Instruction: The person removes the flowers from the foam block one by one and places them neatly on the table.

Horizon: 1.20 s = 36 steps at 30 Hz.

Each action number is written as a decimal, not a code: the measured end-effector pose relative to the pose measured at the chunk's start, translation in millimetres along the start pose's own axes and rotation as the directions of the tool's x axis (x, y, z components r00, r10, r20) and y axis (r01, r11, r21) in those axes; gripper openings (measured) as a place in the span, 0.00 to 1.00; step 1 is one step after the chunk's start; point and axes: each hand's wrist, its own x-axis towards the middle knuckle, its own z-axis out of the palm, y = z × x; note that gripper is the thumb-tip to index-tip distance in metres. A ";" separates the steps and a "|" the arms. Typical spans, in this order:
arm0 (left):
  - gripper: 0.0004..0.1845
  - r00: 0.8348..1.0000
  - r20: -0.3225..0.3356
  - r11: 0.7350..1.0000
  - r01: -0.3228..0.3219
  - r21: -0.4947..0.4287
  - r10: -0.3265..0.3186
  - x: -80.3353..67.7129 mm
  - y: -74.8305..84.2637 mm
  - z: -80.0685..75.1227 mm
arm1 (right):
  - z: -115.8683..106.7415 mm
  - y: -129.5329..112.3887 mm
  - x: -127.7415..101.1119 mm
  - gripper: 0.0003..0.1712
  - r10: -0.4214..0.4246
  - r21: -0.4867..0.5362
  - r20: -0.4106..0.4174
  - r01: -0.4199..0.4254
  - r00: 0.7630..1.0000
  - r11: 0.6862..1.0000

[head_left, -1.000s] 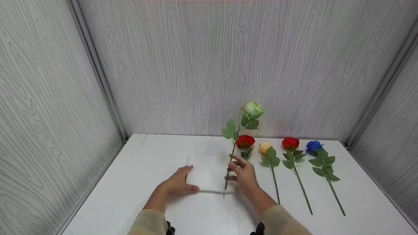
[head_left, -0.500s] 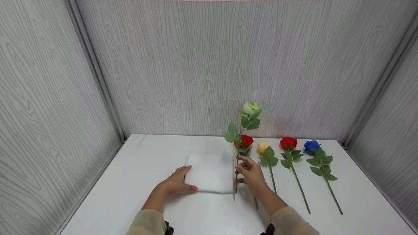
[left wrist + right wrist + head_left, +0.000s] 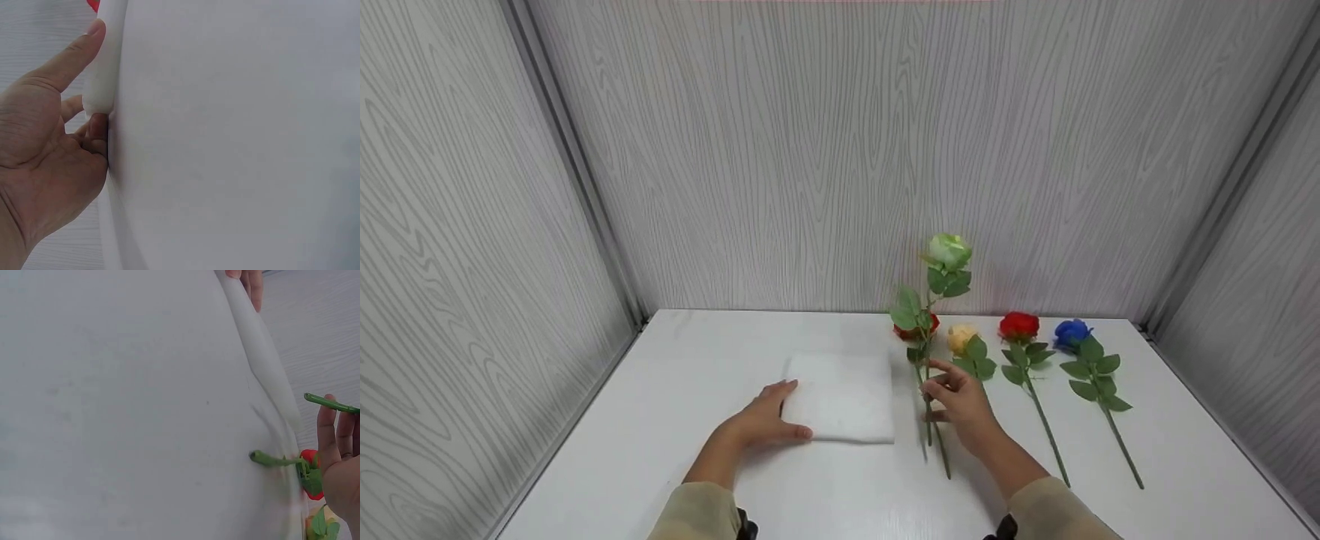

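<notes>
Off the table's surface, my right hand (image 3: 966, 409) pinches the stem of a pale green rose (image 3: 949, 251), bloom up and nearly upright. The cut end of that green stem (image 3: 332, 404) points out past my fingers in the right wrist view. Behind it lies a red rose (image 3: 910, 331), partly hidden by the held rose and my hand. My left hand (image 3: 765, 420) rests against the left side of a flat white square slab (image 3: 840, 397), thumb along its front edge. In the left wrist view the slab's rounded edge (image 3: 107, 67) lies beside my thumb.
To the right on the white table (image 3: 697, 360) lie a yellow rose (image 3: 962, 339), another red rose (image 3: 1019, 327) and a blue rose (image 3: 1072, 334), blooms toward the back. Wood-patterned panels (image 3: 810, 150) enclose the back and sides.
My right hand has carried the green rose rightward, from over the slab's right part to over the nearer red rose's stem. My left hand has stayed at the slab.
</notes>
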 end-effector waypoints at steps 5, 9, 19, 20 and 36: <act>0.61 1.000 0.005 1.000 0.006 0.004 -0.006 0.2 0.4 0.8 | -16.4 -1.3 -1.6 0.28 0.005 -0.032 -0.011 -0.005 1.000 0.999; 0.61 1.000 0.005 1.000 0.007 0.004 -0.007 1.8 -0.8 1.4 | -30.6 -1.3 -2.1 0.28 -0.003 -0.036 -0.001 0.003 1.000 0.999; 0.62 1.000 -0.006 0.999 0.028 -0.018 -0.028 3.5 -0.9 3.1 | -62.6 -2.3 -2.2 0.31 0.003 -0.127 -0.031 -0.007 1.000 0.992; 0.62 1.000 -0.006 0.999 0.029 -0.017 -0.029 3.5 -0.6 3.3 | -65.8 -2.3 -2.3 0.31 0.009 -0.134 -0.038 -0.014 0.999 0.991; 0.62 1.000 -0.006 1.000 0.025 -0.005 -0.025 4.1 -0.1 2.8 | -114.2 2.6 -10.8 0.33 0.023 -0.211 -0.016 -0.026 1.000 0.977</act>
